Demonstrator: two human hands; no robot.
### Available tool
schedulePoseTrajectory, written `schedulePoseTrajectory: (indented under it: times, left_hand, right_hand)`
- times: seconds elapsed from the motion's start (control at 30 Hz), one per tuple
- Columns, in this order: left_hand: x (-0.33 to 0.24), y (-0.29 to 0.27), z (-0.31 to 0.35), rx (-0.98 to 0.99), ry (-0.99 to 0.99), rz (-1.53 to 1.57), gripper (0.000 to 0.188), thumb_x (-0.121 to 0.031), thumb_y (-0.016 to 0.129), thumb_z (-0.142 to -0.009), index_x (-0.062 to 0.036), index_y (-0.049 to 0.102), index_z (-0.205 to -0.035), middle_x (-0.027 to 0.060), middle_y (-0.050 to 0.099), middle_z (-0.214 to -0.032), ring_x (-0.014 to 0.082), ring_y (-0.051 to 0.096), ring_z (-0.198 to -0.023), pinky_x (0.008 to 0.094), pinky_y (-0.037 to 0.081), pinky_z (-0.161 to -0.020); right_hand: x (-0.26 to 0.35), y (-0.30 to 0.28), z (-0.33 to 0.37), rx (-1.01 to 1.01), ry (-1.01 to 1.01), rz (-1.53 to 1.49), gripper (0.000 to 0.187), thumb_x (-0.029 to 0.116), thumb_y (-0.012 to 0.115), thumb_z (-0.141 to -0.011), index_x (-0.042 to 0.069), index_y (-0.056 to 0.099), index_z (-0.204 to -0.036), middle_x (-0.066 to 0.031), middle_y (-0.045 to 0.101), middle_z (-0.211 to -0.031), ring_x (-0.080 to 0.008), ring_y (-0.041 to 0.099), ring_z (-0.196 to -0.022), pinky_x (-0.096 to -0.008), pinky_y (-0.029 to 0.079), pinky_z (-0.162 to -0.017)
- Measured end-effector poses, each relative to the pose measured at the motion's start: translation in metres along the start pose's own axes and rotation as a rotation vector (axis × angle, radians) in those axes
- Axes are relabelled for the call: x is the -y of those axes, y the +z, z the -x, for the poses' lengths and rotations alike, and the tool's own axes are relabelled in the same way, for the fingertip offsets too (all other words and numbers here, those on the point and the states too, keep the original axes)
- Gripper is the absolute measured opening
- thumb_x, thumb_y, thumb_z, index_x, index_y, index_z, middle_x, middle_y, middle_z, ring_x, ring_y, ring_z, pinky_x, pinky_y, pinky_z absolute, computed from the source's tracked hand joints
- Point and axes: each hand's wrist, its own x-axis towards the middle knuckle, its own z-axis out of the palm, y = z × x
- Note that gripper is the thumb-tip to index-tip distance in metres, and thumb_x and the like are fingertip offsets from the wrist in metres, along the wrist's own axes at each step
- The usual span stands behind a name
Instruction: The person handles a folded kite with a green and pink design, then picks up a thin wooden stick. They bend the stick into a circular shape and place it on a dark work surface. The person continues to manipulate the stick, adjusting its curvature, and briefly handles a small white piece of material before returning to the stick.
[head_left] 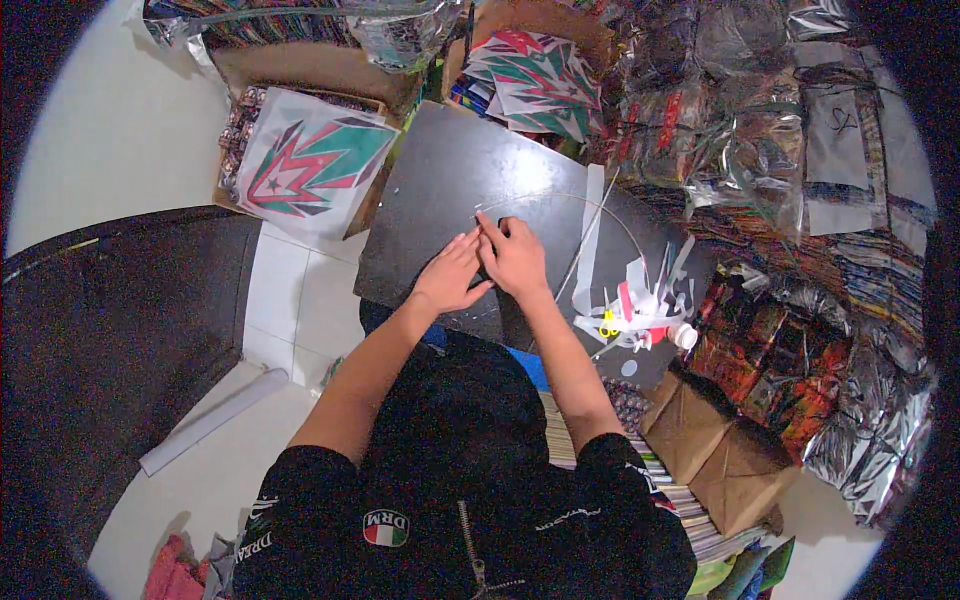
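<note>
Over a dark grey board (420, 180), my left hand (447, 272) lies nearly flat with its fingers stretched forward. Beside it and almost touching is my right hand (516, 258), index finger pointing forward and the other fingers bent. A thin, pale flexible rod (565, 196) arcs across the board from near my right index fingertip toward the right. I cannot tell whether the fingertip presses on it. A straight thin rod (598, 215) crosses the board beside a white strip (592, 250). Anything small beneath my fingers is hidden.
On the board's right lie white tape scraps (640, 285), yellow-handled scissors (608, 322) and a white-capped bottle (684, 336). Boxes beyond hold printed red-green sheets (318, 155). Plastic-wrapped bundles (745, 150) stack up at the right. A brown paper package (715, 450) stands near my right arm.
</note>
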Motion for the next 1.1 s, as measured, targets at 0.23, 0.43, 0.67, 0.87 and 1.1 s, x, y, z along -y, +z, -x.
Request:
schedulePoseTrajectory:
  times: [0.23, 0.43, 0.67, 0.87, 1.1]
  left_hand:
    - [0.001, -0.002, -0.008, 0.037, -0.009, 0.009, 0.077, -0.048, 0.058, -0.097, 0.0097, 0.045, -0.145, 0.0294, 0.041, -0.155, 0.0398, 0.030, -0.151, 0.0492, 0.020, -0.128]
    - [-0.005, -0.006, -0.011, 0.028, -0.020, 0.048, 0.076, -0.048, 0.058, -0.097, 0.0097, 0.044, -0.145, 0.0292, 0.040, -0.156, 0.0399, 0.030, -0.151, 0.0492, 0.020, -0.128]
    - [-0.006, -0.002, -0.011, 0.025, -0.020, 0.033, 0.075, -0.048, 0.056, -0.099, 0.0084, 0.044, -0.147, 0.0285, 0.039, -0.157, 0.0393, 0.029, -0.152, 0.0488, 0.020, -0.127]
    - [-0.008, -0.003, -0.014, 0.042, -0.030, -0.012, 0.079, -0.048, 0.056, -0.098, 0.0069, 0.039, -0.152, 0.0242, 0.037, -0.160, 0.0346, 0.027, -0.154, 0.0459, 0.018, -0.128]
    - [-0.011, -0.006, -0.013, 0.013, -0.019, 0.000, 0.081, -0.049, 0.055, -0.099, 0.0075, 0.035, -0.153, 0.0233, 0.034, -0.162, 0.0350, 0.026, -0.154, 0.0458, 0.019, -0.128]
  right_hand:
    - [-0.002, 0.001, -0.006, -0.052, -0.014, 0.007, 0.040, 0.030, 0.064, -0.093, 0.020, 0.069, -0.131, -0.0100, 0.061, -0.095, -0.0289, 0.063, -0.092, -0.0444, 0.053, -0.077]
    - [-0.012, -0.007, -0.006, -0.034, -0.005, 0.048, 0.039, 0.032, 0.064, -0.094, 0.020, 0.070, -0.131, -0.0097, 0.063, -0.097, -0.0285, 0.062, -0.093, -0.0430, 0.050, -0.080]
    - [-0.015, -0.007, -0.009, -0.039, -0.034, 0.087, 0.040, 0.034, 0.063, -0.095, 0.019, 0.069, -0.131, -0.0100, 0.063, -0.099, -0.0285, 0.062, -0.094, -0.0438, 0.050, -0.081]
    - [-0.027, -0.011, -0.010, -0.157, -0.086, 0.161, 0.040, 0.032, 0.066, -0.093, 0.019, 0.070, -0.130, -0.0079, 0.064, -0.098, -0.0263, 0.062, -0.092, -0.0413, 0.048, -0.078]
    - [-0.035, -0.017, -0.011, -0.165, 0.008, 0.140, 0.041, 0.035, 0.064, -0.093, 0.015, 0.070, -0.128, -0.0113, 0.063, -0.100, -0.0299, 0.060, -0.095, -0.0445, 0.047, -0.081]
